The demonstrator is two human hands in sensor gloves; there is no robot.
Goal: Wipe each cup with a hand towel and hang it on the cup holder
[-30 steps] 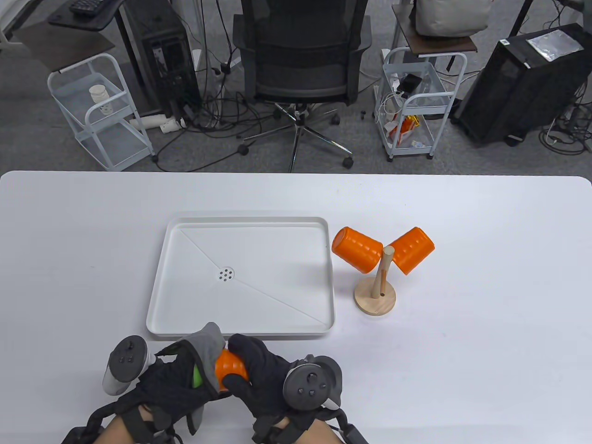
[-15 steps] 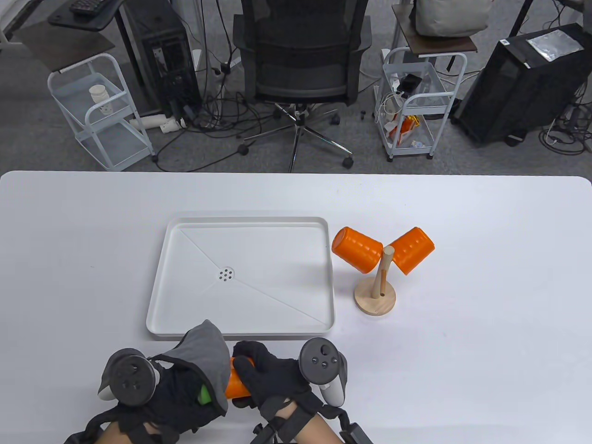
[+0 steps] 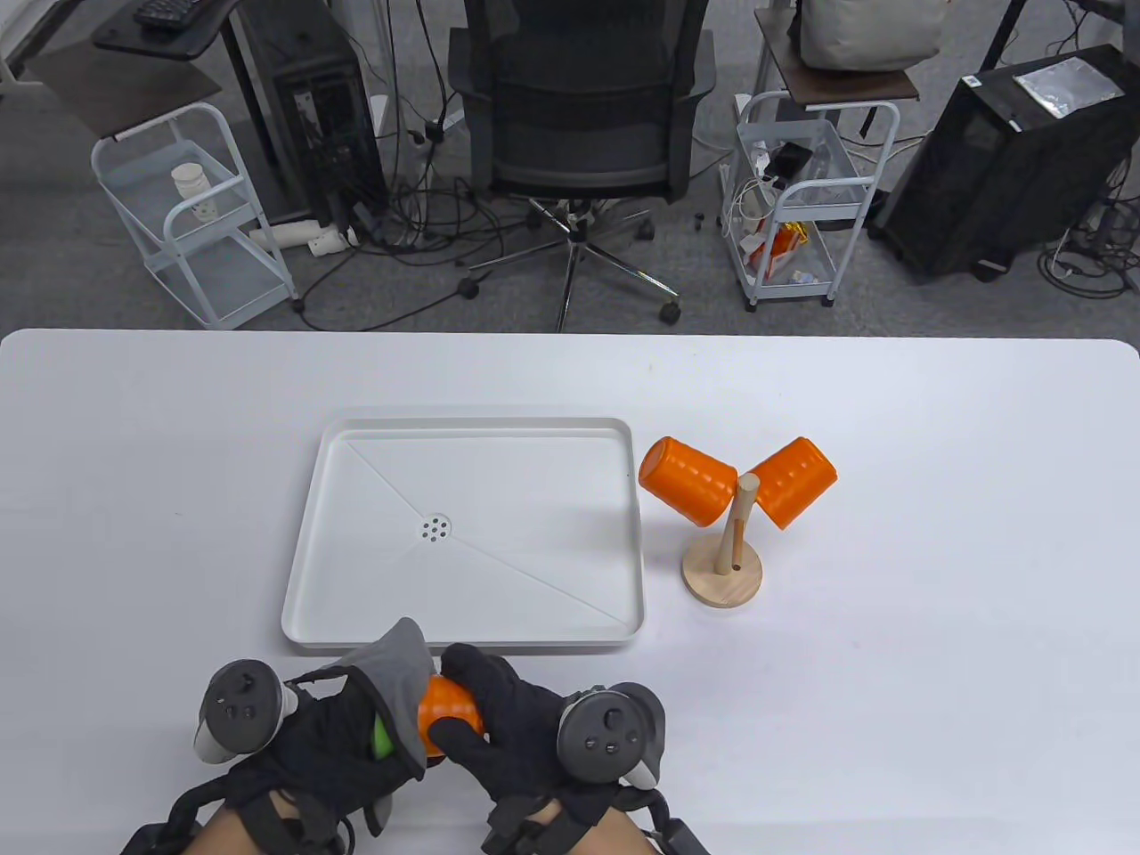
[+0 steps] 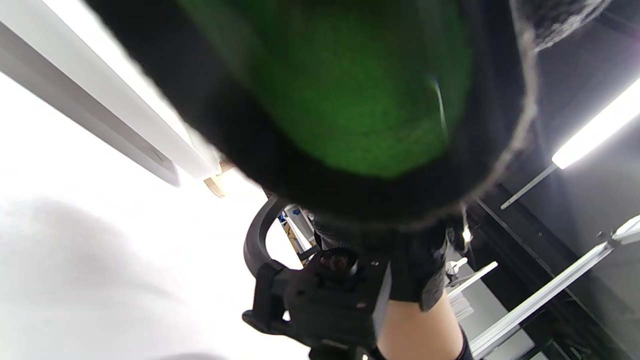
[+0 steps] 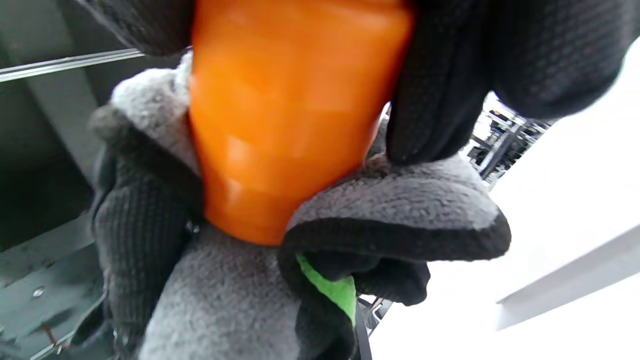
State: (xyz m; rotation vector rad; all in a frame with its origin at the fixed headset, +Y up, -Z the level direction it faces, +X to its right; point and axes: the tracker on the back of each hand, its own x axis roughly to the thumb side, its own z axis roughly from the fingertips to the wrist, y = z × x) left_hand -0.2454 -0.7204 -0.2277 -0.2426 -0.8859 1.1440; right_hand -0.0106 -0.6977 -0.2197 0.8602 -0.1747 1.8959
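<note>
Wiping: right hand (image 3: 508,726) is gripping the orange cup (image 3: 448,710) at the near table edge, fingers curled round it; left hand (image 3: 334,757) is clutching the grey towel (image 3: 403,686) against it. Risk: smooth cup is liable to slip if the grip loosens mid-twist.

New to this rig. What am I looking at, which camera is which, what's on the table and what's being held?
No robot: a person's two gloved hands, each with a tracker strapped on its back. One camera looks down at the table; one sits on each wrist.

On the white table: an empty white tray and a wooden cup holder carrying two orange cups.

The right hand grips a third orange cup. The left hand presses a grey hand towel around it.
</note>
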